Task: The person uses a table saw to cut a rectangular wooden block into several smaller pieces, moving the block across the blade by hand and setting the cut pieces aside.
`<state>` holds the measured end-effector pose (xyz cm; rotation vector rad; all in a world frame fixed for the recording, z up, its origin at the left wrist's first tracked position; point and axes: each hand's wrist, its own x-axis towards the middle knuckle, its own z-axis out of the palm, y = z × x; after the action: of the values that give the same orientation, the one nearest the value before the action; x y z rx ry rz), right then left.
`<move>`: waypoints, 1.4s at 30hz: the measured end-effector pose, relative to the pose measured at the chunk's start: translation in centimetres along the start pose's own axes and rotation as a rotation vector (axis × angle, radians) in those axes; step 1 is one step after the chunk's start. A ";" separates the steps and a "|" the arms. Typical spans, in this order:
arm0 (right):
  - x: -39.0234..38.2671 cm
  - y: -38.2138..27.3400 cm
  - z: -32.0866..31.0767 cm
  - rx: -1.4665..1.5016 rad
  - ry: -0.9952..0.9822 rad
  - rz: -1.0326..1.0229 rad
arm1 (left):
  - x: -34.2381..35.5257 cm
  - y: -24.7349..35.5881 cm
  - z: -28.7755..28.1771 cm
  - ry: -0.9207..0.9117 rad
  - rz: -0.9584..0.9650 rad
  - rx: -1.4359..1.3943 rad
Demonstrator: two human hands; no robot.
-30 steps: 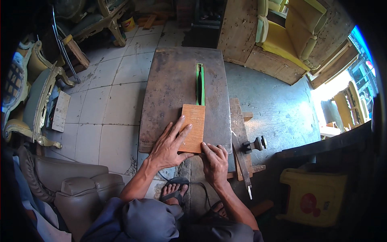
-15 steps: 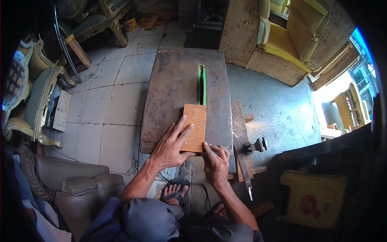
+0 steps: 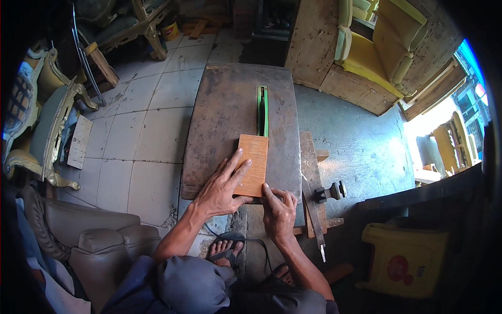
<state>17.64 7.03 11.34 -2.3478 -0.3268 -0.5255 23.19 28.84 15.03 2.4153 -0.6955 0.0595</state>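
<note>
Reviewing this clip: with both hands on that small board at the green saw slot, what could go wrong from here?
1. The left hand lies flat on the small wooden board, whose far end meets the green slot in the saw table; the fingers could slide toward the cut line.
2. The right hand pushes the near edge bare, with no push stick visible, so a short board might kick or twist.

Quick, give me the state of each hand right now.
Left hand: open, fingers spread flat on the rectangular orange-brown wooden board.
Right hand: fingers curled, pressing against the board's near edge.
</note>
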 end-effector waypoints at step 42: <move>1.1 0.1 1.3 -0.003 0.025 0.038 | 1.3 -1.6 -0.3 -0.003 -0.005 -0.066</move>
<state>18.97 7.93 10.94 -2.3433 -0.2691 -0.5368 25.17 29.48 14.59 2.3544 -0.6829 0.0303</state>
